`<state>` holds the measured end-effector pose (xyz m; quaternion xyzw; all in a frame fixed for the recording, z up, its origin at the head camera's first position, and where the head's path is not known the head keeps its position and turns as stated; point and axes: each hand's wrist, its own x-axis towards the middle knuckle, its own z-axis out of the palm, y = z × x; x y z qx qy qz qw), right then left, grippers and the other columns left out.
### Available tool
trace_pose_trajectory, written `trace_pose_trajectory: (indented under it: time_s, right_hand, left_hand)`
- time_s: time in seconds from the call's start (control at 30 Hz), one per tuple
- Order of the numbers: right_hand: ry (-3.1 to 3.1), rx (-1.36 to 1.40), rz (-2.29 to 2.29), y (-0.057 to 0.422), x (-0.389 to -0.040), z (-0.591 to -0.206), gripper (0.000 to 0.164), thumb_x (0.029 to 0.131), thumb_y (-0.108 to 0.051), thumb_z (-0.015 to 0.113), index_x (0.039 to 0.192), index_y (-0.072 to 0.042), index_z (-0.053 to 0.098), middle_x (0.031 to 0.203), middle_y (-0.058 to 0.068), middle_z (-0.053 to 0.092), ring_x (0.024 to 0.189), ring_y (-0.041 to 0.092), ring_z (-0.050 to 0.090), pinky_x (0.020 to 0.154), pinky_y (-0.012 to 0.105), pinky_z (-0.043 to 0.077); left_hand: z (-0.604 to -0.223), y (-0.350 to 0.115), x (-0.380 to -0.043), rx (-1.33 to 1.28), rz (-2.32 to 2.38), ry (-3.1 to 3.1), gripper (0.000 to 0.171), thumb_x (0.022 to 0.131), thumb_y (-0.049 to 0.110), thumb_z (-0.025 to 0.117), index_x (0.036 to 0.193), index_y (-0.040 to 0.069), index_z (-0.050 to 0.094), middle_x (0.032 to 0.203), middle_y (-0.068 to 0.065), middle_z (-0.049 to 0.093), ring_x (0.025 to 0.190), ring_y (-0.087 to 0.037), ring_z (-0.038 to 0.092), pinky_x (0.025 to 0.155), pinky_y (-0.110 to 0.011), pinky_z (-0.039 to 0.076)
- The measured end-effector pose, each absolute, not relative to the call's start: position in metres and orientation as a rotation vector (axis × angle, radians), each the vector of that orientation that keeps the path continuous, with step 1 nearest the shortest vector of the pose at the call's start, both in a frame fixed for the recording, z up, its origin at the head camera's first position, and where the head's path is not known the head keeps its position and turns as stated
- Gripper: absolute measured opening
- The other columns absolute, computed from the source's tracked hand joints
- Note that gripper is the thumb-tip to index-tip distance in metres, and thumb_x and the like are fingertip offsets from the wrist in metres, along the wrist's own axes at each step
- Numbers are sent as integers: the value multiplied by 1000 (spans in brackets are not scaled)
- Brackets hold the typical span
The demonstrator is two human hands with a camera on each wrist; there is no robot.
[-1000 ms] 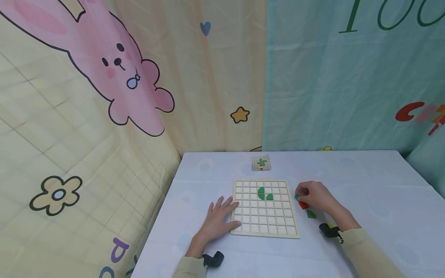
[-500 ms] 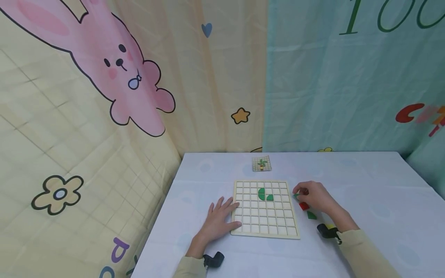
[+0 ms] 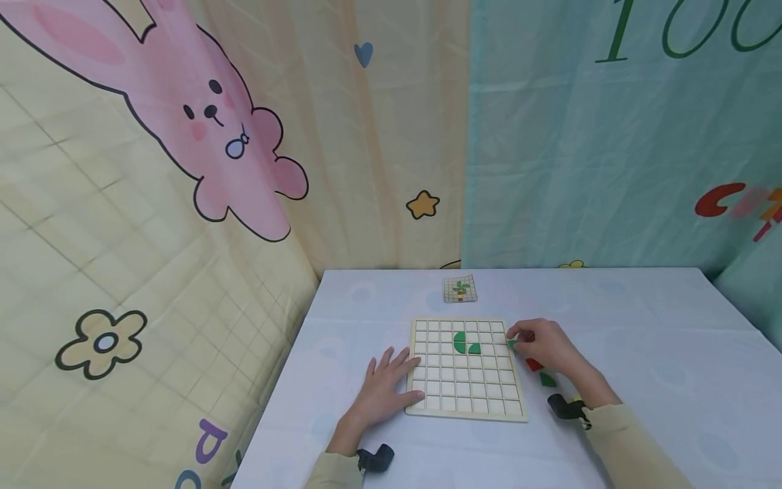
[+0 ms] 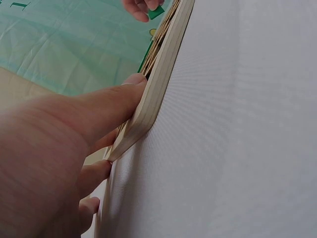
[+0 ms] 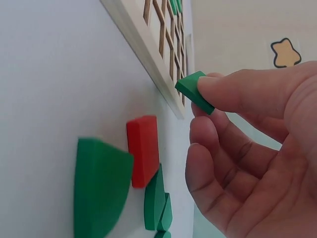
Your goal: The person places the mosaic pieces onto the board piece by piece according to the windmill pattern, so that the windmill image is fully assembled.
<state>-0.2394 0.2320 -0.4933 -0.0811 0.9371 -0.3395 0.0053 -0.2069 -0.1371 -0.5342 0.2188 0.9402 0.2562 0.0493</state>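
Observation:
A pale wooden grid board (image 3: 452,387) lies on the table, with several green quarter-round pieces (image 3: 459,342) set in its upper cells. My left hand (image 3: 380,388) rests on the board's left edge, fingers spread and thumb near the lower left corner; the left wrist view shows the thumb (image 4: 109,106) against the rim. Between thumb and fingertips, my right hand (image 3: 545,345) pinches a small green block (image 5: 195,91) with a flat edge, right at the board's right rim. Below that hand lie a red block (image 5: 142,151) and a green quarter-round block (image 5: 101,188).
Behind the board, a small pattern card (image 3: 459,288) shows a green, yellow and red figure on a grid. More green blocks (image 5: 154,198) lie beyond the red one. Black cameras sit on both wrists. A printed curtain (image 3: 550,170) hangs behind the white-covered table (image 3: 660,353).
My right hand, with the green block pinched in it, has moved left from beside the red block to the board's right edge. The left hand has stayed in place.

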Motion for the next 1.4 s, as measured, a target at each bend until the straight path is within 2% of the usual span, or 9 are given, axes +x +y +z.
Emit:
trace_pose_trajectory:
  time_s: [0.27,0.5,0.63,0.87,1.07,1.4]
  right_hand:
    - [2916,-241,-1082,222,-243,-494,16,90,-3,70,103,-10,76,82,1,62,73,19,54,60,33,49]
    - [2835,-176,-1172,213,-244,-499,18,91,-4,70,106,-11,75,78,5,59,44,19,46,41,35,43]
    - [2854,-183,-1189,209,-247,-504,16,90,-4,71,103,-12,76,77,4,58,53,20,47,43,35,43]
    - [2876,-150,-1181,201,-250,-507,14,88,-6,71,100,-11,77,76,2,60,69,20,52,57,32,44]
    - [2887,-123,-1191,197,-252,-506,12,91,-9,69,100,-11,77,76,2,62,68,20,53,56,32,44]
    - [2860,-49,-1253,185,-253,-511,6,91,-12,72,96,-11,76,80,2,65,71,19,56,58,32,48]
  left_hand:
    - [-535,-137,-207,671,784,2867,69,91,57,65,151,27,49,163,0,31,153,-32,11,118,-63,3]
    - [-535,-137,-207,664,778,2867,69,91,56,66,151,27,49,163,-1,31,153,-33,12,118,-63,4]
    - [-535,-137,-207,659,782,2863,68,91,55,66,151,26,49,163,-1,31,153,-33,11,119,-62,3]
    - [-535,-137,-207,671,789,2864,69,91,55,66,151,26,49,163,-1,31,153,-33,11,118,-63,4]
    - [-536,-138,-208,663,779,2866,69,92,56,65,152,27,48,164,0,30,153,-32,10,119,-62,3]
    - [-536,-137,-208,666,772,2869,69,91,55,66,151,27,48,163,-1,31,153,-32,11,119,-62,3]
